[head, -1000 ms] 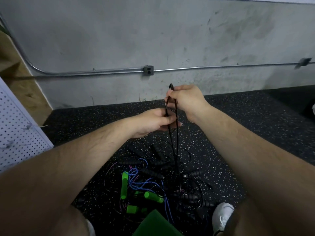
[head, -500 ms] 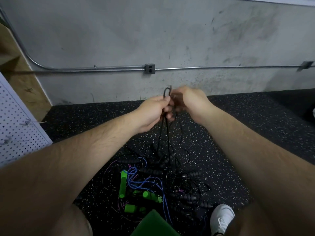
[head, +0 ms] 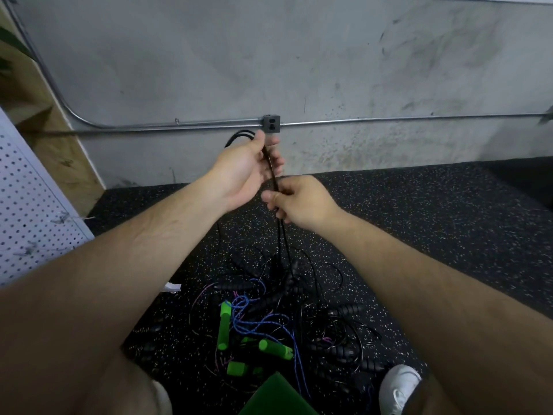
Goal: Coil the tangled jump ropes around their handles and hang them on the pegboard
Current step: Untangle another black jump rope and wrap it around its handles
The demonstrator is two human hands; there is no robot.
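A black jump rope is folded into a bundle of strands held up in front of me. My left hand grips the bundle near its top, where loops stick out to the left. My right hand pinches the same strands just below. The strands hang down to a tangled pile of ropes on the floor, with black handles, bright green handles and a blue cord. The white pegboard leans at the left edge.
A grey concrete wall with a metal conduit and an outlet box stands behind. Black speckled rubber flooring spreads around the pile. My white shoe and a dark green object are at the bottom. Wooden boards rise at left.
My left hand rose and took the top of the rope bundle. My right hand dropped below it and now pinches the strands lower down. The loops now stick out left.
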